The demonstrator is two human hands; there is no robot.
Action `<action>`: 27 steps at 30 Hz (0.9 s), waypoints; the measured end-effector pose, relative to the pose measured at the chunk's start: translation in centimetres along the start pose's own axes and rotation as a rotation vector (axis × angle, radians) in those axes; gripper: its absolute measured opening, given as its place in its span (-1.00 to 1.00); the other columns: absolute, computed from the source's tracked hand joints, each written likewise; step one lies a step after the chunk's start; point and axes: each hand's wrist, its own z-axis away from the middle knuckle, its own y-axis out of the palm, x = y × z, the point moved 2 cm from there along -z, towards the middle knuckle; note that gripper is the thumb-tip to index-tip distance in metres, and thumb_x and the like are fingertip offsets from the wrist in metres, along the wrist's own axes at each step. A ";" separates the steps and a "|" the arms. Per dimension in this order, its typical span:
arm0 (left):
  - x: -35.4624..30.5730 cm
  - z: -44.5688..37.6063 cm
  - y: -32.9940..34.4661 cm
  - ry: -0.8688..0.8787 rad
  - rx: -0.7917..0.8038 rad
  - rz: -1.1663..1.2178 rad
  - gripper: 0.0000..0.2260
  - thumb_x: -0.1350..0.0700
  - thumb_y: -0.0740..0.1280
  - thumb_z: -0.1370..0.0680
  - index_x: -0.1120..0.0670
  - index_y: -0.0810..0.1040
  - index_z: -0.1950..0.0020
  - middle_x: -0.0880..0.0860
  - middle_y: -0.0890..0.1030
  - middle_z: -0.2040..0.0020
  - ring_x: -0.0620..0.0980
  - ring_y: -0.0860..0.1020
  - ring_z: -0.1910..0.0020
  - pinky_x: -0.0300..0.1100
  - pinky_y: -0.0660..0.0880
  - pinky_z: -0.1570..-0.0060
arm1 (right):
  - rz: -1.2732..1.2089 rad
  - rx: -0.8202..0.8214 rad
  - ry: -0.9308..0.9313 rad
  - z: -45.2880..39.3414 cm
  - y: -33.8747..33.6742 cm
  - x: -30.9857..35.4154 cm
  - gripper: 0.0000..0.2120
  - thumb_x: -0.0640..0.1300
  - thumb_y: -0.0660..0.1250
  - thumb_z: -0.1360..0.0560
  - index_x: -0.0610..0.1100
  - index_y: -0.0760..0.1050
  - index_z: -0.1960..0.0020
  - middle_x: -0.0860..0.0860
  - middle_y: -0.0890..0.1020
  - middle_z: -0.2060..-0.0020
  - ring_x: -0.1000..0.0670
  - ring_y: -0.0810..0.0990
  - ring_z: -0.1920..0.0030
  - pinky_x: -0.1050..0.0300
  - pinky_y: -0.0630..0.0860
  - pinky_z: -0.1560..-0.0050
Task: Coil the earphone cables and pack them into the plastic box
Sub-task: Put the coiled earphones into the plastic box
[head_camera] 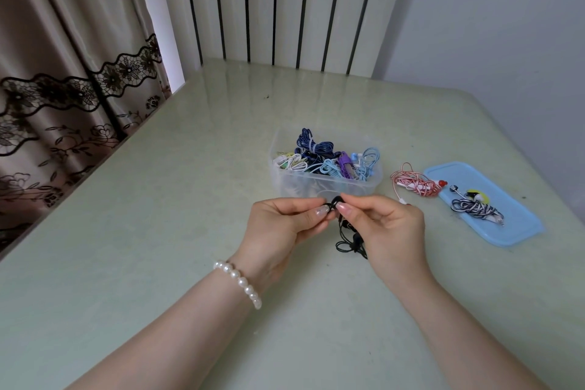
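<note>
The pale green table top [190,199] was smooth and glossy, throwing back streaks of the ribbed white panel [285,3] at the upper centre of the frame. The clear plastic box [316,187] at mid-frame looked thin and slightly cloudy. To its right the light blue plastic lid [522,231] was matt. In the upper left hung a beige cloth curtain [47,41] trimmed with black lace. The white pearl bracelet [240,282] had a soft sheen.
</note>
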 end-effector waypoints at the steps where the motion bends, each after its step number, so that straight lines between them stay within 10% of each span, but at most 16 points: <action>1: 0.1 0.0 0.0 0.006 0.002 -0.003 -0.90 0.45 0.33 -0.39 0.33 0.59 0.15 0.17 0.67 0.28 0.01 0.66 0.28 -0.27 0.60 0.22 | 0.010 -0.001 -0.008 0.0 0.0 -0.1 -0.70 -0.34 0.42 -0.36 0.08 0.59 0.21 0.29 0.65 0.35 0.19 0.61 0.29 0.32 0.54 0.16; 27: -0.1 0.6 0.4 -0.049 -0.056 0.024 -0.89 0.46 0.33 -0.39 0.31 0.58 0.15 0.19 0.67 0.30 0.03 0.67 0.30 -0.28 0.60 0.30 | 0.264 -0.047 -0.219 0.2 0.5 -0.3 -0.88 -0.28 0.38 -0.35 -0.19 0.66 0.14 0.07 0.63 0.30 0.12 0.58 0.26 0.33 0.47 0.23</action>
